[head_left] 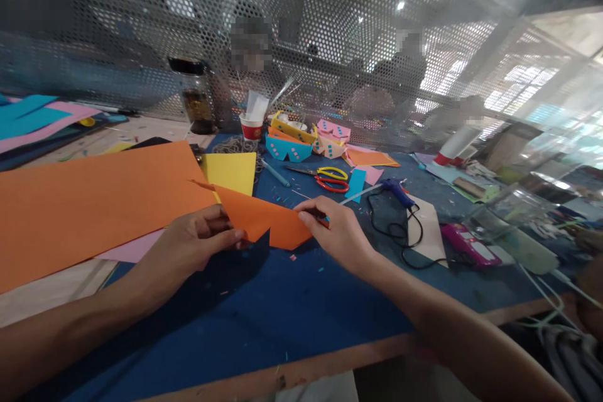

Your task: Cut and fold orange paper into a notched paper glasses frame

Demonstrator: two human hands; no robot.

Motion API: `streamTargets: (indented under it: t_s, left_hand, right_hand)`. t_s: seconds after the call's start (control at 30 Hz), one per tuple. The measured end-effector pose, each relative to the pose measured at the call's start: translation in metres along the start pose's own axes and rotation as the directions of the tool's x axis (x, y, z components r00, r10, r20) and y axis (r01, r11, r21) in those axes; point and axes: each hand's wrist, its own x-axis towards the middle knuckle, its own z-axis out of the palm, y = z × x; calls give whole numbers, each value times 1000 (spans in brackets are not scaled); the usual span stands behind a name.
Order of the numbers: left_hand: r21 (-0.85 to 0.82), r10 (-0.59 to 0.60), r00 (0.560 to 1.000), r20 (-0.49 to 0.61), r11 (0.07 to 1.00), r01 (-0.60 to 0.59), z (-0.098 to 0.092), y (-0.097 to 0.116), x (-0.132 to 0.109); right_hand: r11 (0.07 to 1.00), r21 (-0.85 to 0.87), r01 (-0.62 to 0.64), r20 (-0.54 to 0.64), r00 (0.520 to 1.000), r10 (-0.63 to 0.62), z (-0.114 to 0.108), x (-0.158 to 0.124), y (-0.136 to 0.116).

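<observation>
Between my two hands an orange paper cutout [257,217] is held up above the blue table; a notch is cut into its lower edge, like the front of a pair of glasses. My left hand [200,235] pinches its left end, and my right hand [332,223] grips its right end between thumb and fingers. A large orange sheet [94,201] lies beyond my left wrist, with a yellow sheet [230,171] next to it. Behind the cutout rest scissors with yellow and red handles [332,185] and a teal pen or cutter [276,173].
Decorated paper glasses shapes [288,149] stand at the back near a paper cup [252,129] and a jar [195,100]. At right lie a blue glue gun [398,191] with its black cord and a magenta power strip [471,244]. A perforated metal screen [320,31] closes off the back; people sit behind it.
</observation>
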Motion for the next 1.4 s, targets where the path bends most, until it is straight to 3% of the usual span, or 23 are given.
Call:
streamTargets:
  t_s: [0.67,1.0,1.4]
  left_hand:
    - [-32,51,999,12,998,-50,-2,-9,4]
    - [-105,69,998,11,992,-68,3,3,-1]
    - [-107,58,998,4,993,-57,3,2,0]
  right_hand:
    - [1000,4,26,-14,1000,-26,3,-2,0]
    - [999,2,40,-23,999,-40,3,-2,1]
    - [998,23,53,-29,998,-52,3,-2,0]
